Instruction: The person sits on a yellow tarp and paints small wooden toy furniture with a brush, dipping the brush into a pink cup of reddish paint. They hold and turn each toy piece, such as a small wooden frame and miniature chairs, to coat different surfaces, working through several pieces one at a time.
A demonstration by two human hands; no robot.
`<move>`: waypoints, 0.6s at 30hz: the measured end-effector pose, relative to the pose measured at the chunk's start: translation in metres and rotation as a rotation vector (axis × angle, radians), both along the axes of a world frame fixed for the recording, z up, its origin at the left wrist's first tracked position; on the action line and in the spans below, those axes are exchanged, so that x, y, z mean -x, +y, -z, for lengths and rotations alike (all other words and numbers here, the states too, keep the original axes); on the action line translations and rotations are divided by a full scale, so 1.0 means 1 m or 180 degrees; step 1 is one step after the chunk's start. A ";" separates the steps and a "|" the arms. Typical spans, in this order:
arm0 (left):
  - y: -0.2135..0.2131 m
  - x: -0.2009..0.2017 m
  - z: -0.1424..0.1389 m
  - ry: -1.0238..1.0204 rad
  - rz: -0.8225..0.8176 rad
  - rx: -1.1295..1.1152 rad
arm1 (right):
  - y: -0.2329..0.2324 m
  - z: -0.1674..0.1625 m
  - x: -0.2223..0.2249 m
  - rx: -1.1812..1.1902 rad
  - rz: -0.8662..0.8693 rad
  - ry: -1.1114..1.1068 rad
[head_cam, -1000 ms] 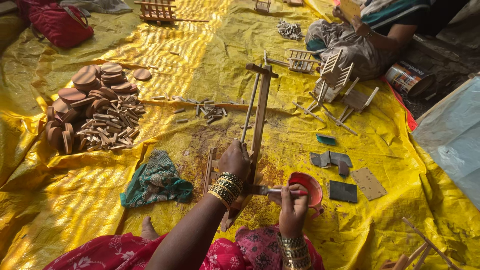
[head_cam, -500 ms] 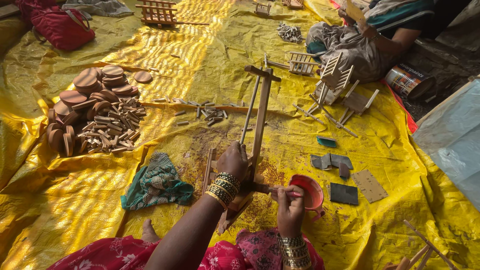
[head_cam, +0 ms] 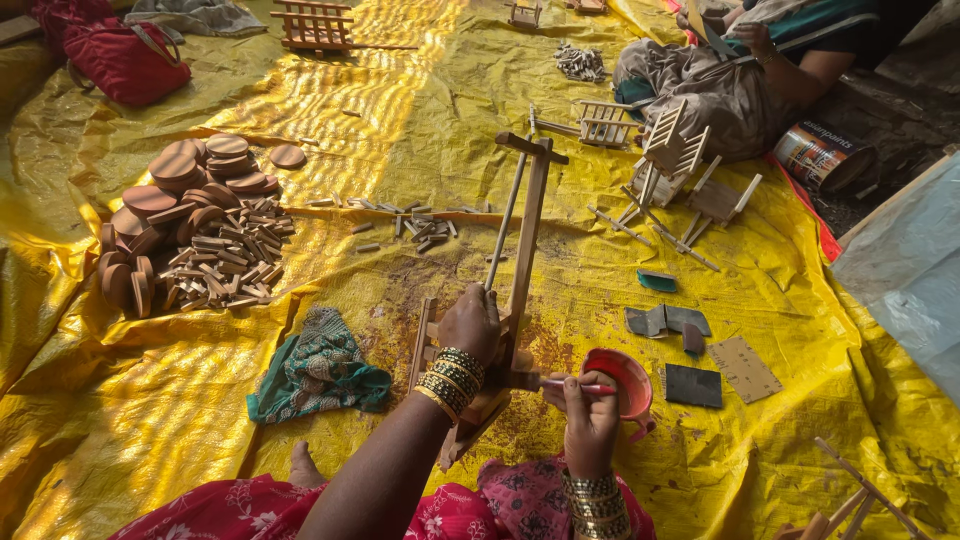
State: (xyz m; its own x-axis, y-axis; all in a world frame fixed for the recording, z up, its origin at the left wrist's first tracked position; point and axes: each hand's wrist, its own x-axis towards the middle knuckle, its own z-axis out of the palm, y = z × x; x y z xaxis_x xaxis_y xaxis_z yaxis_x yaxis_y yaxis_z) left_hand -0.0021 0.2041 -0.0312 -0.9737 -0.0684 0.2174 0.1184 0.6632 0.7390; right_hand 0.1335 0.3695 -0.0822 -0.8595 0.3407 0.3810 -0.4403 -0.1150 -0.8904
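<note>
Gripping a wooden toy frame, the left hand has its fingers curled around it. The right hand pinches a thin pink brush beside a red bowl.

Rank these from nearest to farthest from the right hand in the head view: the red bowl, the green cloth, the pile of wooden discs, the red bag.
1. Red bowl: beside the right hand, to its right.
2. Green cloth: left, past the left hand.
3. Pile of wooden discs: farther left and up.
4. Red bag: top left corner.
</note>
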 end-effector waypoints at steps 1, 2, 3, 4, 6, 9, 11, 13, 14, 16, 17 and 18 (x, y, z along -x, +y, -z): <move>0.000 0.000 0.000 -0.0017 0.0011 -0.0041 | 0.000 0.000 -0.001 0.0101 -0.0100 0.0024; 0.000 0.001 -0.001 0.0049 0.0010 -0.0020 | 0.000 0.001 -0.001 0.0025 -0.0108 0.0063; 0.000 0.001 0.000 0.0099 0.0014 0.0002 | 0.000 0.001 0.000 -0.0048 -0.0111 0.0086; -0.001 0.000 0.001 0.0143 0.0024 0.0028 | -0.001 0.002 0.000 -0.0119 -0.0109 0.0102; -0.003 0.000 0.002 0.0080 0.0031 0.0030 | 0.000 0.001 0.002 -0.0239 0.0076 -0.0006; -0.003 0.000 0.000 0.0090 0.0081 0.0037 | -0.002 0.001 0.003 -0.0282 0.0150 0.0027; -0.002 -0.001 0.000 0.0069 0.0107 0.0028 | -0.004 0.001 0.001 -0.0544 0.0179 0.0153; 0.001 -0.001 0.000 -0.0018 0.0128 0.0017 | -0.009 0.003 -0.005 -0.1069 0.0273 0.0316; 0.002 -0.001 0.001 0.0023 0.0107 0.0022 | -0.010 0.003 -0.006 -0.1149 0.0243 0.0368; 0.004 -0.001 0.003 0.0098 0.0085 0.0042 | -0.012 0.003 -0.007 -0.1299 0.0201 0.0461; 0.005 -0.001 0.004 0.0155 0.0070 0.0032 | -0.013 0.003 -0.008 -0.1253 0.0174 0.0477; 0.005 0.000 0.005 0.0218 0.0055 0.0019 | -0.013 0.003 -0.008 -0.1208 0.0150 0.0499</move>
State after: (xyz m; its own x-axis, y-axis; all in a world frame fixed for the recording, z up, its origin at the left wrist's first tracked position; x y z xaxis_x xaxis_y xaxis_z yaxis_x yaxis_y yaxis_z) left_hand -0.0016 0.2089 -0.0367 -0.9575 -0.0502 0.2840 0.1801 0.6651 0.7247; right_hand 0.1413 0.3564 -0.0854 -0.7679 0.1883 0.6123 -0.5709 0.2322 -0.7875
